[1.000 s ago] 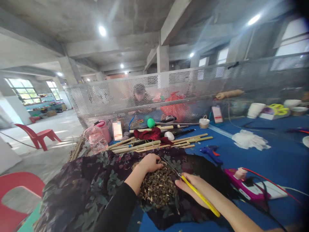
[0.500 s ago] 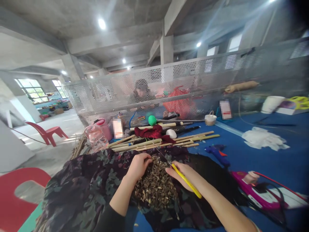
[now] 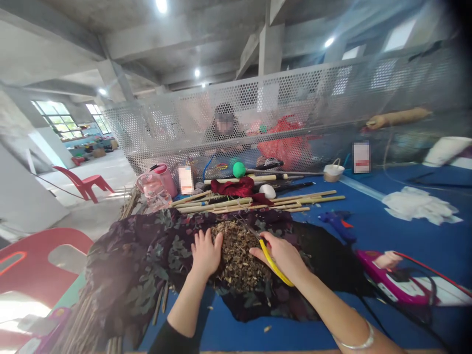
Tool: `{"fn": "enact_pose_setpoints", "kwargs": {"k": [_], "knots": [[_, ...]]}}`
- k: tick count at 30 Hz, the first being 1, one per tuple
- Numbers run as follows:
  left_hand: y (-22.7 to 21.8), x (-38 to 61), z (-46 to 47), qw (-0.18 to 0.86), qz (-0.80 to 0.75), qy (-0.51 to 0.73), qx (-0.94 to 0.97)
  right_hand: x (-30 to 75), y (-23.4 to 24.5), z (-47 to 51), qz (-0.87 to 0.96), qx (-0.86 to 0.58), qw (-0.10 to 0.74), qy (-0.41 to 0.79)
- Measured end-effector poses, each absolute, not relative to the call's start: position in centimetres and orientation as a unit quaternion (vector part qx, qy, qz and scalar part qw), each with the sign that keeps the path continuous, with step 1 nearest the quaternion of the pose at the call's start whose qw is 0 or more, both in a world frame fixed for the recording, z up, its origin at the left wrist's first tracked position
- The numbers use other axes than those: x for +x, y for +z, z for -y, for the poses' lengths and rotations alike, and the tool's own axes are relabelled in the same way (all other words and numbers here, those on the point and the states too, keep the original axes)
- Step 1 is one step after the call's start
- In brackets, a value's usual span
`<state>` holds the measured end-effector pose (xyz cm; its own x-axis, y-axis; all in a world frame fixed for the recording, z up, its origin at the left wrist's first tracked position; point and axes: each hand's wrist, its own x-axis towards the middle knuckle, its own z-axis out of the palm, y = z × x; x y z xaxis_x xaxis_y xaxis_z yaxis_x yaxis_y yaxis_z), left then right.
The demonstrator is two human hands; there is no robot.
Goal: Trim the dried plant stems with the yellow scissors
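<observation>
My left hand (image 3: 206,253) lies with fingers spread on the left edge of a heap of brown dried plant bits (image 3: 239,260). The heap rests on a dark floral cloth (image 3: 147,255). On the heap's right side, my right hand (image 3: 282,255) is closed around scissors (image 3: 275,268) with yellow handles. Their thin metal blades point forward and left over the far side of the heap. My right thumb reaches toward the bits.
Behind the cloth lie thin wooden sticks (image 3: 221,204), dark red fabric (image 3: 236,188) and a green ball (image 3: 239,170). A blue glue gun (image 3: 337,223), a magenta-and-white device (image 3: 391,280) and crumpled white plastic (image 3: 420,205) are at right. A person (image 3: 224,128) sits beyond the perforated metal screen (image 3: 165,128).
My left hand has shifted from the heap's upper left, fingers curled, to its left edge with fingers spread. My right hand keeps the scissors, now turned slightly. The camera view has shifted.
</observation>
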<state>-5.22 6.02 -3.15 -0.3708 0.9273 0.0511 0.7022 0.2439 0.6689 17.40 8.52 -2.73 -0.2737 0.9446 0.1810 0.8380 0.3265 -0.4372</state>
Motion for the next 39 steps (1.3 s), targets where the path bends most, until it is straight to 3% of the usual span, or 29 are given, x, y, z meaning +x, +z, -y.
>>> {"fn": "enact_pose_setpoints", "kwargs": {"k": [4, 7, 12, 18, 27, 33, 39], "knots": [[-1.0, -4.0, -6.8, 0.254, -0.692, 0.352, 0.577, 17.4, -3.3, -8.8, 0.762, -0.581, 0.258, 0.126], [0.7, -4.4, -8.6, 0.204, -0.702, 0.380, 0.567, 17.8, -3.8, -9.4, 0.746, -0.588, 0.288, 0.119], [1.5, -4.3, -11.8, 0.220, -0.631, 0.278, 0.690, 18.2, -3.7, -9.7, 0.751, -0.573, 0.312, 0.101], [3.0, -4.7, -10.3, 0.076, -0.607, 0.313, 0.727, 18.3, -3.8, -9.7, 0.759, -0.559, 0.314, 0.116], [-0.6, -2.9, -8.1, 0.105, -0.597, 0.374, 0.701, 18.3, -3.1, -9.4, 0.768, -0.557, 0.285, 0.138], [-1.6, -2.8, -7.3, 0.243, -0.592, 0.571, 0.515, 17.8, -1.5, -6.1, 0.801, -0.517, 0.258, 0.155], [-2.5, -2.1, -7.0, 0.431, -0.509, 0.636, 0.388, 15.6, -0.9, -4.2, 0.819, -0.510, 0.235, 0.118]]}}
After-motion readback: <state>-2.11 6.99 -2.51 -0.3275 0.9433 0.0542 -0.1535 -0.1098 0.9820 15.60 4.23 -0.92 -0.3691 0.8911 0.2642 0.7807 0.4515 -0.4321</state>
